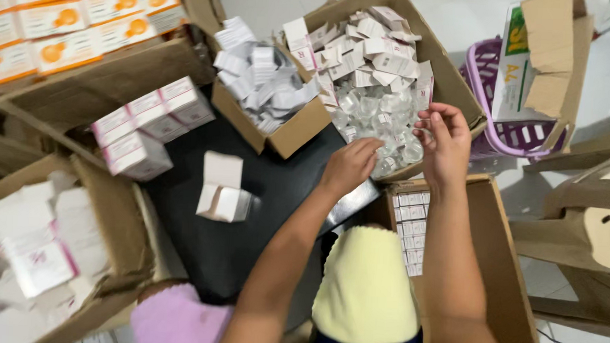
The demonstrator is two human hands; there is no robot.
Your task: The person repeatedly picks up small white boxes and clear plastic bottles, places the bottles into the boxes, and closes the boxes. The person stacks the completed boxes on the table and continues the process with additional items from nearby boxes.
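Head view shows both hands over the large cardboard box (453, 75) of small clear vials (383, 116) and white cartons, the left hand (350, 166) curled knuckles-up at the vials, grip hidden, the right hand (444, 147) with fingers loosely bent, pinching nothing visible.

Two hands (350, 165), three pink-and-white cartons (153, 124), one purple basket (488, 131), one open white box (222, 192)

Pale tiled floor (597, 74) around you, dark worktop (277, 191) under your reach, purple plastic basket (519, 136) right, wooden furniture (590, 225) beside it
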